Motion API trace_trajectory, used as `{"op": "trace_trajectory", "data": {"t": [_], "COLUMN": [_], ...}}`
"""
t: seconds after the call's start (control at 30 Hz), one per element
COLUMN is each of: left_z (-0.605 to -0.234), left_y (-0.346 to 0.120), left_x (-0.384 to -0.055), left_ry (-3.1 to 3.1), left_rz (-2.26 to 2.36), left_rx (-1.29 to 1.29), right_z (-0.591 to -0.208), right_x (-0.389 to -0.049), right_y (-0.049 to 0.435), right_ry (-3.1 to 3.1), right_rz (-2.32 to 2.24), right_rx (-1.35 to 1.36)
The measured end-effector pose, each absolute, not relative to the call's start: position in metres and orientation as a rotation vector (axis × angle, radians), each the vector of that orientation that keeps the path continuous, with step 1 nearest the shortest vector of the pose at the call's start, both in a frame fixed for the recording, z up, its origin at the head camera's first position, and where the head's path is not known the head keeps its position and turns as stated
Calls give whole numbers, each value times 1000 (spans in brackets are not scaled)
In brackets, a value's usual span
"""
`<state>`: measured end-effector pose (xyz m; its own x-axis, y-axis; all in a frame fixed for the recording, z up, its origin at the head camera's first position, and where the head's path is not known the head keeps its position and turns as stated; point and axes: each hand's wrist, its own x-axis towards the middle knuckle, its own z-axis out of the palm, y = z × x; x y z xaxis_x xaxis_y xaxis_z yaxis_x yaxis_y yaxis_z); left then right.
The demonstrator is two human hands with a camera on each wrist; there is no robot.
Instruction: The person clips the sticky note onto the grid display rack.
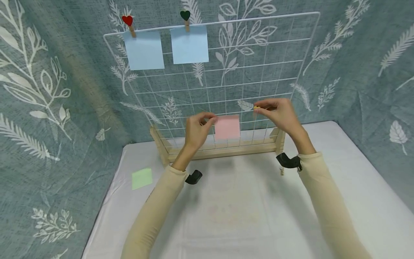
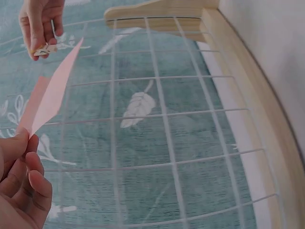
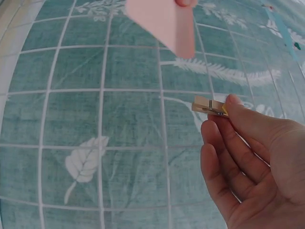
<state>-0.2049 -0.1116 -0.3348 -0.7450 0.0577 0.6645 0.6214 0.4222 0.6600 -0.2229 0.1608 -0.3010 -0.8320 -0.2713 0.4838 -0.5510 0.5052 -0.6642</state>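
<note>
My left hand (image 1: 198, 130) pinches a pink paper square (image 1: 227, 127) by its upper left corner, in front of the lower part of a white wire grid (image 1: 258, 65). In the left wrist view the pink paper (image 2: 56, 88) looks bent, with a fold along it. To the right of the paper, my right hand (image 1: 279, 113) pinches a small wooden clothespin (image 3: 209, 106) with a yellow piece on it between thumb and fingers. The clothespin is apart from both the paper and the grid.
Two blue paper sheets (image 1: 144, 50) hang from the grid's top bar, under a red heart clothespin (image 1: 127, 21) and a dark green heart clothespin (image 1: 185, 16). A wooden base (image 1: 223, 152) supports the grid. On the white table (image 1: 233, 201) lie a green paper (image 1: 142, 178) and a small clothespin (image 1: 282, 171).
</note>
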Motion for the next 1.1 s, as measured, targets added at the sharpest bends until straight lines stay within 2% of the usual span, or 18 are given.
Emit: {"op": "trace_trajectory", "data": {"t": [0.47, 0.77, 1.1], "left_z": [-298, -265, -236], "left_y": [-110, -100, -95], "left_x": [-210, -200, -197], "left_ry": [-1996, -1904, -1837], "left_rz": [-1342, -1152, -1150], "left_rx": [-610, -741, -787], "right_z": [-273, -245, -228], "right_x": [-228, -230, -231], "right_y": [155, 147, 147], "right_ry": [-2359, -2302, -2308], "right_rz": [1205, 1098, 1074], "right_rx": [760, 800, 786]}}
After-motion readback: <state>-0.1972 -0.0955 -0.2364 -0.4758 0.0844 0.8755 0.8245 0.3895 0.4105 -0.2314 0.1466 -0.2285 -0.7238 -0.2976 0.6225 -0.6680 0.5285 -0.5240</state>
